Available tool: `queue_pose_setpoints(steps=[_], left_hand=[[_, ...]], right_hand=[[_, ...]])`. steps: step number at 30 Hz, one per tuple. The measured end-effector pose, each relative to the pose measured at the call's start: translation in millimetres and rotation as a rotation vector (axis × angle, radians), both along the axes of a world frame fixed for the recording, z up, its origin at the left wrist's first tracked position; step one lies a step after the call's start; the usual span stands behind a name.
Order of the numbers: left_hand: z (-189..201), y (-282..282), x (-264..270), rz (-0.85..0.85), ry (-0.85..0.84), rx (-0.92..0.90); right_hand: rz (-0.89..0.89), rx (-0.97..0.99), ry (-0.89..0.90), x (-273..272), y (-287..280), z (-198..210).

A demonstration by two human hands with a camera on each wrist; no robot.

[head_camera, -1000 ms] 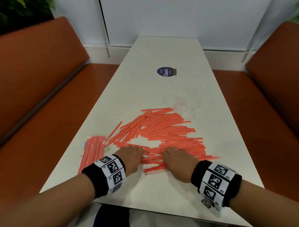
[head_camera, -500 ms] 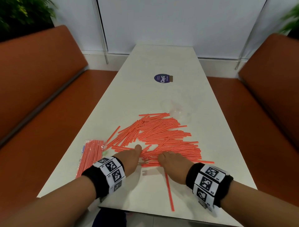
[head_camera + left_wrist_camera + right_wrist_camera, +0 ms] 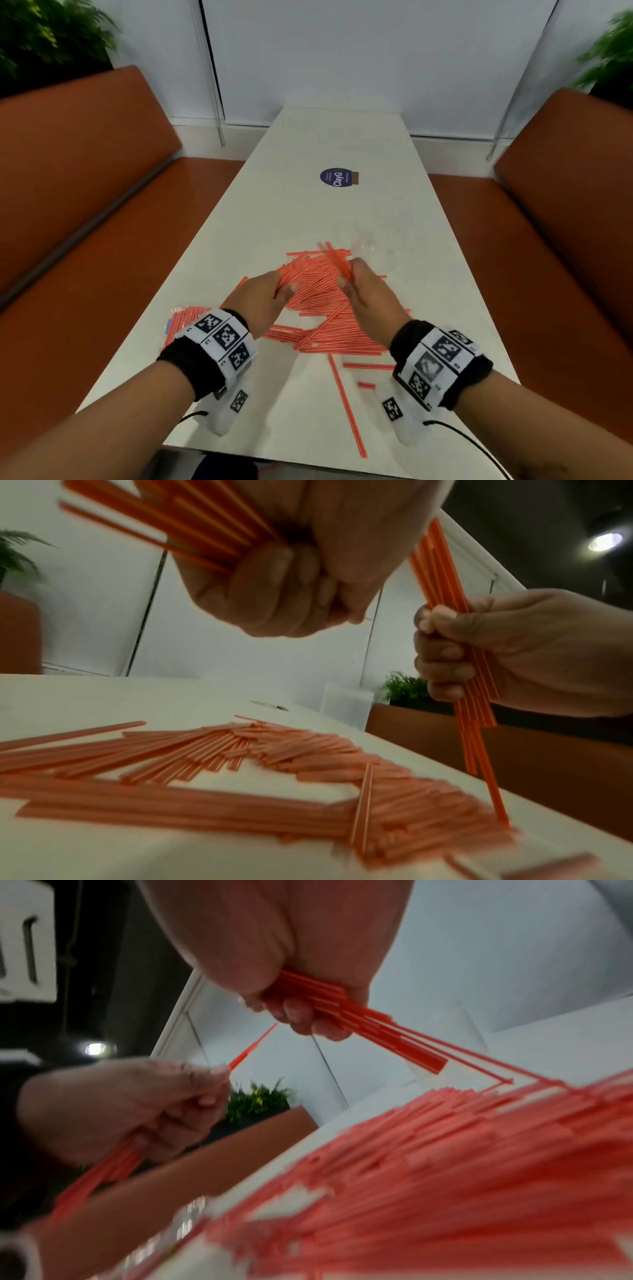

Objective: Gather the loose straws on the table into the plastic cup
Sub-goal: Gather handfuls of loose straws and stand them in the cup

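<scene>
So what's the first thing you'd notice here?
The big heap of red straws spread over the near part of the white table. Above it, the left hand and right hand each grip a bunch of straws. A clear cup stands just past the heap, hard to see.

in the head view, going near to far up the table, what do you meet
lone straw near the table edge → pile of loose straws → clear plastic cup → round purple sticker
</scene>
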State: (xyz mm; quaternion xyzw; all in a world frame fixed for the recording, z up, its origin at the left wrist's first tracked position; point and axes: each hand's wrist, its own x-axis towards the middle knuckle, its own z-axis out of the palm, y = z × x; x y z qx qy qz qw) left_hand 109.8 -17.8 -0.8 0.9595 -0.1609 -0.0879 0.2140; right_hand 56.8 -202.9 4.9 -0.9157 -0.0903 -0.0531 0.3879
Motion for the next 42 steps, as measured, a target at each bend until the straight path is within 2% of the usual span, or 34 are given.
queue_pose_setpoints(steps=[3,5,8,14,20,25,29,35,38,42], left_hand=[[11.4,-5.5,3.3,0.064,0.022,-0.127],[19.6,-11.2,3.8,0.084,0.047,-0.238],[31.0,-23.5,3.3,0.044,0.054,-0.339],[40.6,-51.4,10.2,-0.021,0.098,-0.410],[46.0,-65.1,43.8,0.064,0.085,-0.578],[39.5,-73.0,53.4,0.063,0.113,-0.665],[27.5,-72.5,55.5,0.063,0.164,-0.699],[19.1,-69.4,61.2,0.082,0.188,-0.694],[19.9,-72.4,63.6,0.087,0.199,-0.699],[25.7,-78.5,64.0,0.086,0.225,-0.725]], right_hand=[[-0.197,0.323,-0.112,7.6,-11.3,22.5],[-0.325,0.644,-0.125,12.9,-20.2,37.2],[-0.403,1.007,-0.169,17.9,-32.0,58.0],[-0.453,1.163,-0.347,31.5,-51.7,86.0],[-0.448,1.194,-0.471,83.2,-68.4,119.0],[-0.514,1.062,-0.487,144.8,-67.4,107.6],[-0.595,0.889,-0.383,173.9,-65.9,71.6],[-0.602,0.684,-0.187,179.8,-69.0,24.3],[-0.583,0.597,-0.111,181.2,-74.5,13.2],[-0.569,0.532,-0.030,173.9,-83.1,17.9]])
